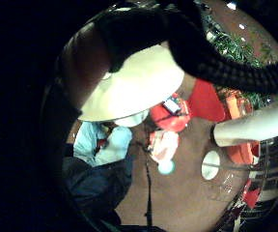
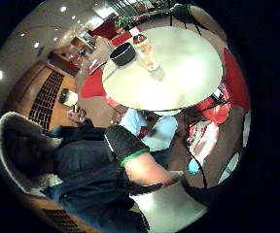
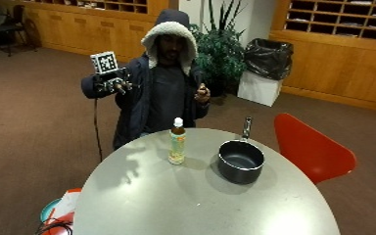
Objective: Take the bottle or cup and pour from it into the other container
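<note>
You stand behind a round grey table (image 3: 175, 205) with your black-gloved right hand (image 3: 113, 84) raised at shoulder height, fingers loosely spread, holding nothing.

The clear plastic bottle (image 3: 177, 142) of amber drink, white-capped, stands upright on the table's near side to you, and the dark metal saucepan (image 3: 241, 160) with its long handle sits just beside it, apart and not touching. Nothing has been picked up yet, so your step is the reach. Bring your hand down over the table edge, take the bottle around its middle, and I judge the cap must come off before you tilt it over the pan. Your bare hand (image 3: 202, 91) is held at your chest, curled. A red moulded chair (image 3: 312, 147) stands beside the table, clear of your path; nothing lies between your hand and the bottle.
</note>
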`<state>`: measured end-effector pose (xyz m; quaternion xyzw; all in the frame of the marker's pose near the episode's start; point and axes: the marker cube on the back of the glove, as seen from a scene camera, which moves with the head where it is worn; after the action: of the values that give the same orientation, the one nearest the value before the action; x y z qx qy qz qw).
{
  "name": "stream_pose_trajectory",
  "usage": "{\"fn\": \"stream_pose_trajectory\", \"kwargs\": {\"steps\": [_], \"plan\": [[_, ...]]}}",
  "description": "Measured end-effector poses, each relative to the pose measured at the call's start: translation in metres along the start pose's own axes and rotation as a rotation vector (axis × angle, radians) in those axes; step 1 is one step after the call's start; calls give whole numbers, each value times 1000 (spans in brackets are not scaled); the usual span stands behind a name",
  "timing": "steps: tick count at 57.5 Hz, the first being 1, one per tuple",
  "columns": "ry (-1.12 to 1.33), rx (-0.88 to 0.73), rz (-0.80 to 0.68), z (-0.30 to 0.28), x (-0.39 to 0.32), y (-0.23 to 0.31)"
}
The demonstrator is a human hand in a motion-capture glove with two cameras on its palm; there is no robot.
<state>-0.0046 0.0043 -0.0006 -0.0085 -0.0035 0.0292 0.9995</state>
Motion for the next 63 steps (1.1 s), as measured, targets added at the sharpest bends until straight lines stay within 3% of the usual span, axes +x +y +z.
{"fn": "stream_pose_trajectory", "kwargs": {"steps": [6,12,17,20,30,34,42,63], "plan": [[4,24,135,1,-4,-6],[26,32,1,7,5,-21],[31,69,145,24,8,-49],[17,33,88,35,14,-63],[-56,46,180,79,29,-118],[-84,-19,93,93,36,-132],[-160,-34,131,123,35,-162],[-654,39,86,208,-20,-251]]}}
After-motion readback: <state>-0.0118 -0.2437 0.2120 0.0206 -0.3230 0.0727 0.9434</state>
